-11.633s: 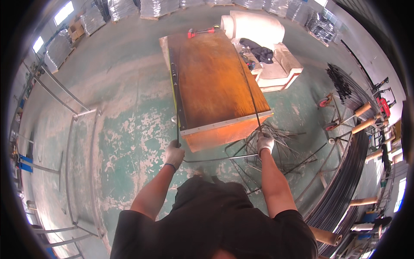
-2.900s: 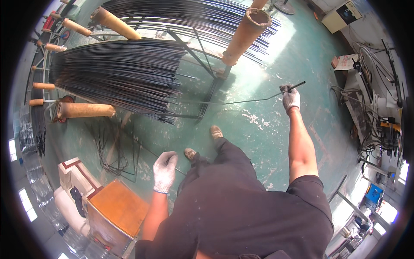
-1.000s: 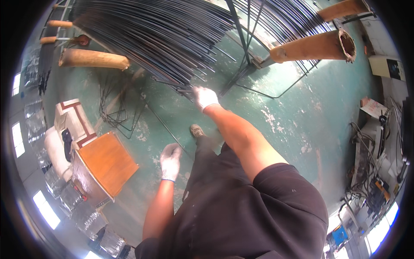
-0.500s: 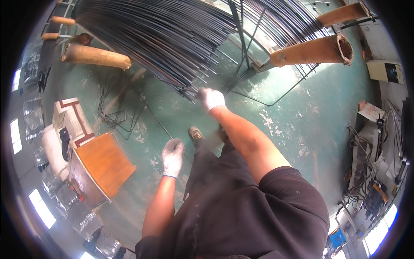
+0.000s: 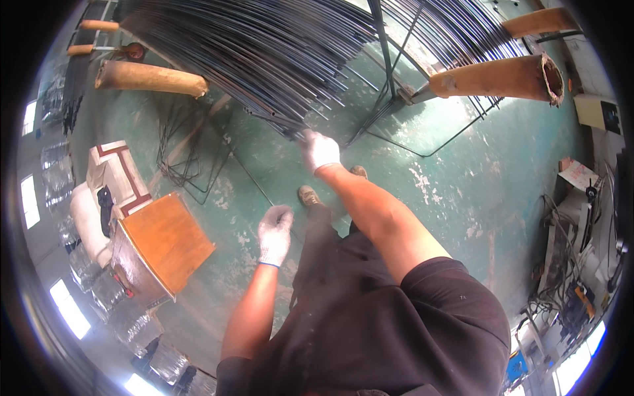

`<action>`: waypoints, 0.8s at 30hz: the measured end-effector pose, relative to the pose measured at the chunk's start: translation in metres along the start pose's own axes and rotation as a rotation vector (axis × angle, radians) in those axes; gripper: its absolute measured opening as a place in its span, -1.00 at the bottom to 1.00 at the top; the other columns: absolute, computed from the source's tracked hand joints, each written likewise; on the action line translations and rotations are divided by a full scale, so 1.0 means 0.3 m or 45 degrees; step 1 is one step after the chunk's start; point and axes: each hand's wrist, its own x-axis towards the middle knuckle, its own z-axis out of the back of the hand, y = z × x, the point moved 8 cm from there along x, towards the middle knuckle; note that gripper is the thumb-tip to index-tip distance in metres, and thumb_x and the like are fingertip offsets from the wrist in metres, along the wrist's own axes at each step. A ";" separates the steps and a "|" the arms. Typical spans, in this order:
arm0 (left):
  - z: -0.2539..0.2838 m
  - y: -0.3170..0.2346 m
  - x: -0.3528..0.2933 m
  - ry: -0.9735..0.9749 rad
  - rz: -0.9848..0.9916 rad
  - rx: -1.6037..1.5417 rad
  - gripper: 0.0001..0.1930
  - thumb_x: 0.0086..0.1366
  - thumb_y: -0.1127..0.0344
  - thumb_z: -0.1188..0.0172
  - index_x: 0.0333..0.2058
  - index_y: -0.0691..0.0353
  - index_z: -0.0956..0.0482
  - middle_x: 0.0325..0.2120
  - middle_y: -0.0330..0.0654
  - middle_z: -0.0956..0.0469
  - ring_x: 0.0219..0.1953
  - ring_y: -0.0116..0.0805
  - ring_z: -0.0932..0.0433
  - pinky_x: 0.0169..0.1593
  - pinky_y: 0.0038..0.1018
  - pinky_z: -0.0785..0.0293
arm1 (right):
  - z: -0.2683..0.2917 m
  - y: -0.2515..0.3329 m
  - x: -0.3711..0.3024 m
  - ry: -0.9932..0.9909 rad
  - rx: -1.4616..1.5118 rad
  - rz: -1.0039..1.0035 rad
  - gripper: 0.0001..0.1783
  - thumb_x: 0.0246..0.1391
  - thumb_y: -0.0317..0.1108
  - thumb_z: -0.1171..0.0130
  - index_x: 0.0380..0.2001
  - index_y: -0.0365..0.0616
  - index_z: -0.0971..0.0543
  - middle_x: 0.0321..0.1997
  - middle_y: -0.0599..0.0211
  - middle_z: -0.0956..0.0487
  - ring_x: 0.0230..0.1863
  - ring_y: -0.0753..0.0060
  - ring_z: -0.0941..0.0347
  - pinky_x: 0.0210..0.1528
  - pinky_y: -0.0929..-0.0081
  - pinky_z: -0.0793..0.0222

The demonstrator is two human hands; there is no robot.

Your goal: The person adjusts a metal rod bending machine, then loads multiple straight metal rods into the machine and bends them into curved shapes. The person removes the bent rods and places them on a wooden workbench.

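Note:
A large bundle of dark thin metal rods [image 5: 257, 59] fans across the upper part of the view, with its near ends staggered. My right hand [image 5: 321, 152], in a white glove, is closed at the lowest rod ends, its fingertips on a rod. My left hand [image 5: 275, 232], also gloved, is held lower and to the left with its fingers curled in. A thin straight rod [image 5: 251, 177] runs from the upper left to the fingertips of that hand. Whether the hand grips it, I cannot tell.
Thick brown tubes [image 5: 153, 78] stick out beside the rods, one more [image 5: 495, 77] at the right. Bent wire rods [image 5: 188, 165] lie on the green floor. A wooden-topped cabinet [image 5: 168, 241] stands left. Cables and equipment [image 5: 561, 244] line the right side.
The whole view has shifted slightly, with the rods and cabinet moving a little right. My left hand has moved slightly up and right. My right hand stays at the rod ends.

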 end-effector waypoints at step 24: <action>0.031 0.018 0.147 -0.022 -0.010 -0.109 -0.75 0.51 0.40 -0.29 0.08 0.38 -0.69 -0.15 -0.12 -0.73 -0.18 -0.35 -0.72 -0.04 -0.36 -0.70 | 0.062 0.105 -0.193 -0.086 0.001 0.355 -0.85 0.39 -0.28 -0.19 -0.07 -0.03 -0.59 -0.19 0.10 -0.71 -0.13 -0.11 -0.71 -0.13 -0.06 -0.63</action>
